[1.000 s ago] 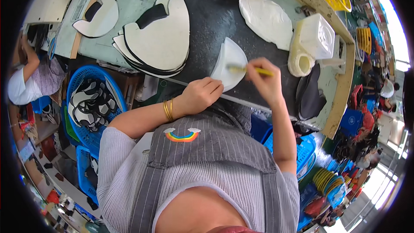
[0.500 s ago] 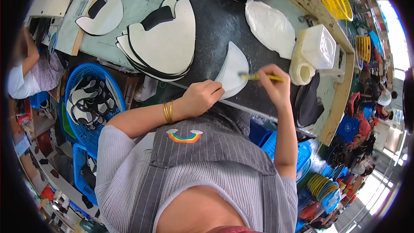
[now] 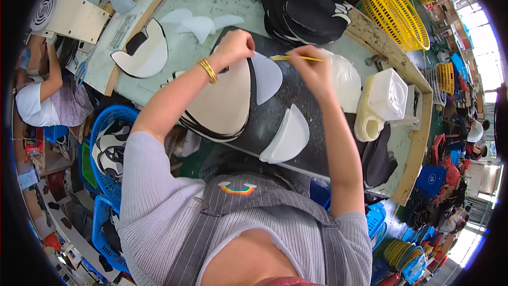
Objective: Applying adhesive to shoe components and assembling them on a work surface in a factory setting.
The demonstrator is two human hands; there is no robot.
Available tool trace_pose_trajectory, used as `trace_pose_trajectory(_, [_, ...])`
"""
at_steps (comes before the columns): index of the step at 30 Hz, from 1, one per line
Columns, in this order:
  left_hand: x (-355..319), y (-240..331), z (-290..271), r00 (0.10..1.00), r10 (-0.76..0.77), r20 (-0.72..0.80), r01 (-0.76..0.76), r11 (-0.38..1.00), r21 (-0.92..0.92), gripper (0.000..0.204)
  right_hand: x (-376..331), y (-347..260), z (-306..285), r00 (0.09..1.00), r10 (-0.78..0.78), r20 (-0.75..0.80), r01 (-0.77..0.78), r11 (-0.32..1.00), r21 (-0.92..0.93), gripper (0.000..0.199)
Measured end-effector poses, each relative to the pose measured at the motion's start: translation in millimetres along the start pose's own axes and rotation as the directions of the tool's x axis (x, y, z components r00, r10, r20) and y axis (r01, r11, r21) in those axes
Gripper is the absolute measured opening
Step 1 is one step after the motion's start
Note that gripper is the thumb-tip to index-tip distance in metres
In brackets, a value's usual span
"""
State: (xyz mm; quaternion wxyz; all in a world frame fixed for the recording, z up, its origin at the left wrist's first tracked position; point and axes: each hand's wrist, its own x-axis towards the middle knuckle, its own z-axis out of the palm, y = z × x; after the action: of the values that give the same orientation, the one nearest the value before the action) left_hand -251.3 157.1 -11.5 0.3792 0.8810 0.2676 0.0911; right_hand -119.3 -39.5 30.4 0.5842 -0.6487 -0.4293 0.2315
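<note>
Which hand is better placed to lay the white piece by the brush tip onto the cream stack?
Probably the left hand: it appears to pinch the white piece at its upper end, right by the stack. The right hand is farther away and holds the brush.

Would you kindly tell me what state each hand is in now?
Left hand: closed, pinching a curved white piece.
Right hand: closed, holding a yellow brush.

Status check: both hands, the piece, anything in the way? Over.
Left hand pinching translucent white piece by its top corner. Right hand holding yellow brush. Separate white piece nearer the body, on black mat. Left forearm crosses pale stack.
</note>
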Motion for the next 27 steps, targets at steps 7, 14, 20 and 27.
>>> trace_pose_trajectory(7, [-3.1, 2.5, -2.4, 0.999, 0.009, -0.049, -0.007, 1.0, 0.025, 0.016, 19.4, -3.4, 17.6, 0.873, 0.288, 0.394, -0.249, 0.957, -0.148, 0.018])
trace_pose_trajectory(14, [-9.5, 14.6, 0.9, 0.995, -0.034, -0.091, 0.024, 0.994, -0.108, 0.012, -54.1, -2.3, 4.6, 0.927, 0.262, 0.268, -0.249, 0.965, -0.082, 0.01])
trace_pose_trajectory(20, [-28.1, 42.8, -27.5, 0.988, 0.01, -0.156, -0.09, 0.851, -0.518, 0.014, -111.1, -43.3, -84.2, 0.945, 0.116, -0.306, -0.101, 0.993, 0.065, 0.012])
trace_pose_trajectory(27, [18.3, -85.8, -138.3, 0.862, -0.306, -0.403, 0.041, 0.836, -0.547, 0.019, -163.2, -72.5, -164.2, 0.731, 0.048, -0.681, -0.25, 0.947, -0.201, 0.022])
